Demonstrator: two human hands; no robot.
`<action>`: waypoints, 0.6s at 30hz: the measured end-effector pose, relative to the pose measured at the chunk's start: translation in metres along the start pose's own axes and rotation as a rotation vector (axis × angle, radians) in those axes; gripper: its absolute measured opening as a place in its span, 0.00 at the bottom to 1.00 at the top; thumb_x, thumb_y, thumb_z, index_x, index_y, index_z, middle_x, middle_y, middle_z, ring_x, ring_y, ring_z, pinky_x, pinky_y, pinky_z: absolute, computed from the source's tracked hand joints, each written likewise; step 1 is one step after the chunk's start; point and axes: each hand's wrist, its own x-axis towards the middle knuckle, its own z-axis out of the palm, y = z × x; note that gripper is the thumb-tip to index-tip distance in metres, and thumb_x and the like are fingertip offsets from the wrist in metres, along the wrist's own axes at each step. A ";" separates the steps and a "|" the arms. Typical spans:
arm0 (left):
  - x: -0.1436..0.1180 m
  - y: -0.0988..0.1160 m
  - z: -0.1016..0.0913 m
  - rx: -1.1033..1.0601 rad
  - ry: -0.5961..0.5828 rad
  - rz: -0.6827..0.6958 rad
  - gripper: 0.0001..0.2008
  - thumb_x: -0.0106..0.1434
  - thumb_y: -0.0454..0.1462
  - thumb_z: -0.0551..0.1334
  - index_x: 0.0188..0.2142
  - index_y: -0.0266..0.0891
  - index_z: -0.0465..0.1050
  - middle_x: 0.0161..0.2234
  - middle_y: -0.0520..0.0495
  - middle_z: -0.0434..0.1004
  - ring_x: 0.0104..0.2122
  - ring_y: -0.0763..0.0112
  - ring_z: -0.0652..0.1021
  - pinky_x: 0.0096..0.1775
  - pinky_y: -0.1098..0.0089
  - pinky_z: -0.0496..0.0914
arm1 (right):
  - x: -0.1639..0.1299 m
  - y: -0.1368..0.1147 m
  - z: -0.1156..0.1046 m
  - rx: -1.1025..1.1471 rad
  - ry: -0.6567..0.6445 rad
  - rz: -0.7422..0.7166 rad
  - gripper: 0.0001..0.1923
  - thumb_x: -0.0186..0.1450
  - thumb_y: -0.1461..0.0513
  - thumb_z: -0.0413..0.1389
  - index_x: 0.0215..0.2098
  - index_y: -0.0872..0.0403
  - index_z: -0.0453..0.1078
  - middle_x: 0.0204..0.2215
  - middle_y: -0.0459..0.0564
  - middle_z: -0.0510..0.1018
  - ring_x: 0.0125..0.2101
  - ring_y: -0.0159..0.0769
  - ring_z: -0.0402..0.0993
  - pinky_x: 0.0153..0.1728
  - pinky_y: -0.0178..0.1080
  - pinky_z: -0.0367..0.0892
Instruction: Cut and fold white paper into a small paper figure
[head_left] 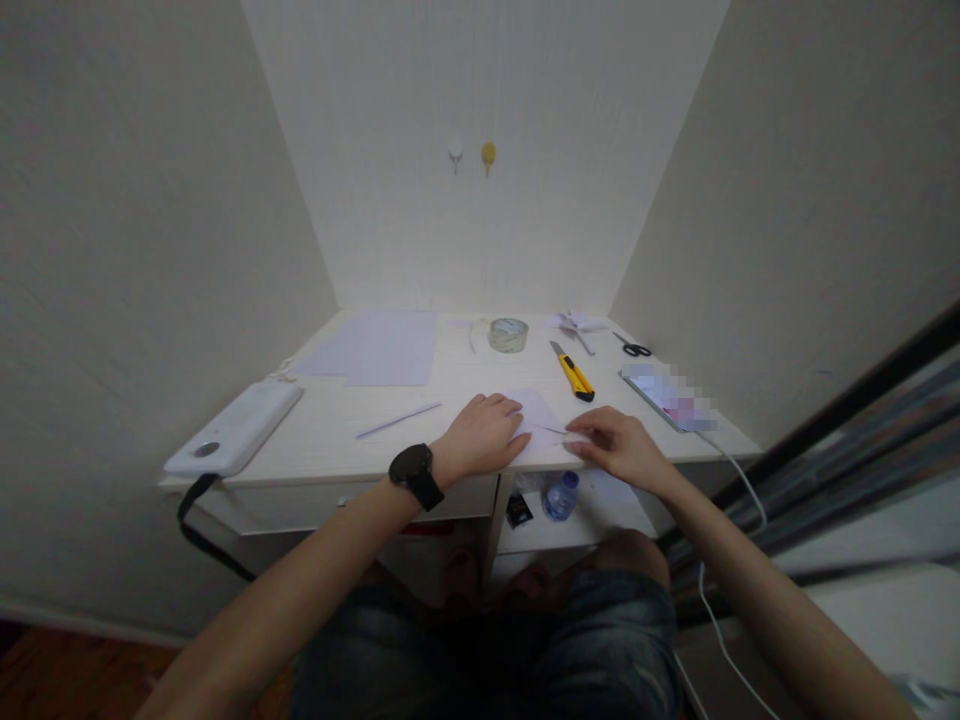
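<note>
The left hand [484, 432] lies flat, fingers spread, on a paper sheet [538, 412] on the desk [330, 425]. The right hand [615, 445] pinches the sheet's edge. A yellow utility knife [574, 373] lies near.

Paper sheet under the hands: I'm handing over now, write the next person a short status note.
Left hand: flat on the paper sheet, pinning it to the desk.
Right hand: fingertips pinching the sheet's right edge, apparently along a crease.
Nearby: utility knife, tape roll, scissors, folded paper piece, spare sheets, thin strip.
Done: one folded piece at the back.
Left: this sheet looks barely folded.
</note>
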 end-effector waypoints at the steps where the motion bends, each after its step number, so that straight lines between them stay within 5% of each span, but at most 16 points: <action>1: 0.001 0.001 0.003 -0.023 0.016 0.021 0.19 0.71 0.42 0.52 0.48 0.32 0.76 0.53 0.35 0.76 0.52 0.54 0.75 0.52 0.56 0.69 | 0.001 -0.001 0.001 -0.009 -0.011 -0.014 0.11 0.59 0.55 0.63 0.37 0.51 0.79 0.35 0.53 0.82 0.37 0.43 0.76 0.39 0.44 0.70; 7: 0.005 0.004 0.016 -0.132 0.014 0.171 0.20 0.67 0.29 0.53 0.56 0.36 0.71 0.57 0.43 0.75 0.56 0.65 0.74 0.59 0.64 0.65 | 0.006 0.000 0.005 0.058 -0.076 0.054 0.07 0.60 0.59 0.61 0.34 0.51 0.79 0.32 0.50 0.82 0.33 0.39 0.76 0.36 0.41 0.69; 18: 0.002 0.014 0.003 -0.112 0.004 0.137 0.22 0.67 0.35 0.53 0.59 0.41 0.70 0.58 0.44 0.73 0.53 0.57 0.74 0.51 0.57 0.66 | 0.020 -0.010 0.003 0.333 -0.102 0.217 0.13 0.55 0.55 0.63 0.35 0.55 0.79 0.28 0.50 0.83 0.29 0.38 0.76 0.32 0.39 0.71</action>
